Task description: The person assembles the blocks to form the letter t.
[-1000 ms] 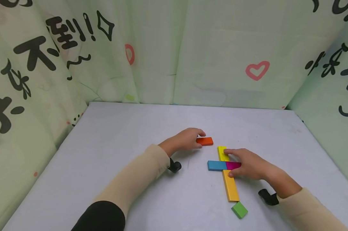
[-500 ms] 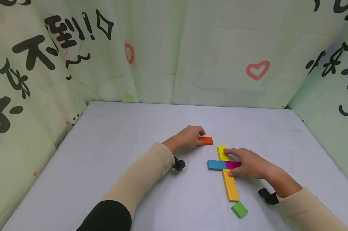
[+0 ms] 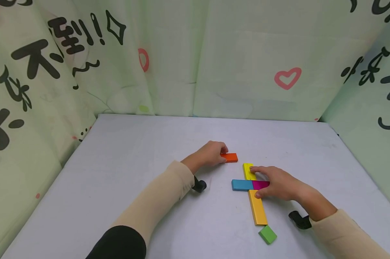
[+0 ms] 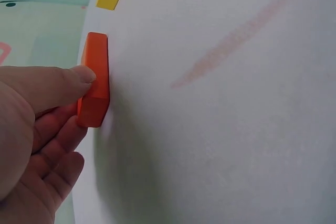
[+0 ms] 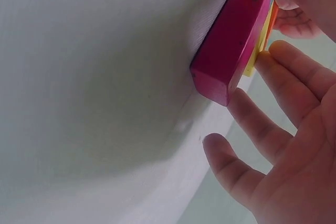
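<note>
My left hand [image 3: 211,154] pinches a red-orange block [image 3: 231,157] between thumb and fingers; in the left wrist view the thumb presses one face of this block [image 4: 95,85]. My right hand [image 3: 280,183] spreads over a row of blocks. Its index fingertip touches the yellow block [image 3: 248,171] and its thumb rests at the amber block [image 3: 258,208]. Between them lie a blue block [image 3: 242,185] and a magenta block [image 3: 259,185], end to end. The right wrist view shows the magenta block [image 5: 231,43] beside loosely extended fingers.
A green block [image 3: 267,235] lies turned at an angle by the near end of the amber block. All blocks are on a white table [image 3: 143,144]. A pale green curtain [image 3: 240,54] with dark lettering encloses the back and sides.
My left hand has shifted slightly to the right, its fingers and thumb drawing in on the red-orange block. The right hand and the other blocks stay where they were.
</note>
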{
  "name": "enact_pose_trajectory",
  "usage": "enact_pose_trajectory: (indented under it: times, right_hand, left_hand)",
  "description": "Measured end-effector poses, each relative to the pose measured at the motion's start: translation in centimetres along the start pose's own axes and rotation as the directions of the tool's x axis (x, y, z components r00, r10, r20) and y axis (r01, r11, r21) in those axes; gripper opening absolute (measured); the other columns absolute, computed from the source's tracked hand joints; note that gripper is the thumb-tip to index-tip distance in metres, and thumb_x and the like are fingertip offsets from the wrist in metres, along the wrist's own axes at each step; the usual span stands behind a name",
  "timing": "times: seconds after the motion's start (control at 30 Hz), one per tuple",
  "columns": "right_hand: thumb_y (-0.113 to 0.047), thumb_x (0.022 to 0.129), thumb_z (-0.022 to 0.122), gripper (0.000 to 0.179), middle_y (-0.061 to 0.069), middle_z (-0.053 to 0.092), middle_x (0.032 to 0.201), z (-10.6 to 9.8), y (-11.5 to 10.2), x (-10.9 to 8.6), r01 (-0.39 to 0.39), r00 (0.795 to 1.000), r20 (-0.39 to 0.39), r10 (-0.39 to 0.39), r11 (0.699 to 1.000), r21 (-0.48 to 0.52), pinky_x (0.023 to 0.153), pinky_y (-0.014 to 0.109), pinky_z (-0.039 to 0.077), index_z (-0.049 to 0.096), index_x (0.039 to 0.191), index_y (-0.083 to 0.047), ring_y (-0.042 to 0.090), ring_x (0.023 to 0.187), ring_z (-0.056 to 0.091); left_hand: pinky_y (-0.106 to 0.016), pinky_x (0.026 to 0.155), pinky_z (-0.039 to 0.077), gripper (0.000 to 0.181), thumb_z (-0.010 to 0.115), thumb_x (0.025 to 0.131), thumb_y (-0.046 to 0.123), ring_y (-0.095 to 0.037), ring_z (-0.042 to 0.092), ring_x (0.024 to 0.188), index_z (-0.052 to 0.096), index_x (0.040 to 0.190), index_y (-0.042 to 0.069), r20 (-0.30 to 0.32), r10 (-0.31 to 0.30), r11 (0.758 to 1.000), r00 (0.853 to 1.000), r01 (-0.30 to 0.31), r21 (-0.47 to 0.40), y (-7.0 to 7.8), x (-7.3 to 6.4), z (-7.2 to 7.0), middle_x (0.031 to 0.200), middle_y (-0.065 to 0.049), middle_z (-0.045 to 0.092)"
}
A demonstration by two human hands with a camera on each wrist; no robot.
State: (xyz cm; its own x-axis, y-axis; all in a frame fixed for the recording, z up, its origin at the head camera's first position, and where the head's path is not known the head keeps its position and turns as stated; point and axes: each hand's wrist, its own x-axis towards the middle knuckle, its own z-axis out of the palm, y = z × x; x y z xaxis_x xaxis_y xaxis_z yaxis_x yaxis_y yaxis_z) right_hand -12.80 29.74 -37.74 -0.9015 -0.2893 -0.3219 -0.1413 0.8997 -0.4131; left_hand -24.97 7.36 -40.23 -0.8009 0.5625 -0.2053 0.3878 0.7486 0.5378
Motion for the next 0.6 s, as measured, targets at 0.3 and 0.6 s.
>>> enact_pose_trajectory:
  times: [0.3, 0.6]
  right_hand:
    - [-0.04, 0.074, 0.088, 0.086, 0.026, 0.048, 0.142, 0.1, 0.1, 0.1, 0.009, 1.0, -0.003, -0.009, 1.0, 0.004, 0.091, 0.058, 0.05, 0.05, 0.145, -0.009, 0.048, 0.127, 0.043]
    - [-0.04, 0.073, 0.088, 0.086, 0.027, 0.048, 0.142, 0.2, 0.3, 0.1, 0.012, 1.0, -0.006, -0.012, 1.0, 0.011, 0.09, 0.057, 0.051, 0.051, 0.145, -0.009, 0.049, 0.127, 0.043]
  left_hand:
    - [-0.025, 0.094, 0.046, 0.032, 0.068, 0.096, 0.017, -0.014, 0.055, 0.101, 0.065, 0.127, 0.01, -0.011, 0.017, 0.999, 1.0, -0.017, 0.03, -0.2, -0.6, 0.2, 0.115, 0.0, 0.064]
    - [-0.025, 0.094, 0.047, 0.03, 0.069, 0.095, 0.016, -0.016, 0.055, 0.101, 0.065, 0.125, 0.009, 0.002, 0.046, 0.999, 0.999, -0.046, 0.027, -0.6, -1.9, 0.2, 0.113, -0.001, 0.064]
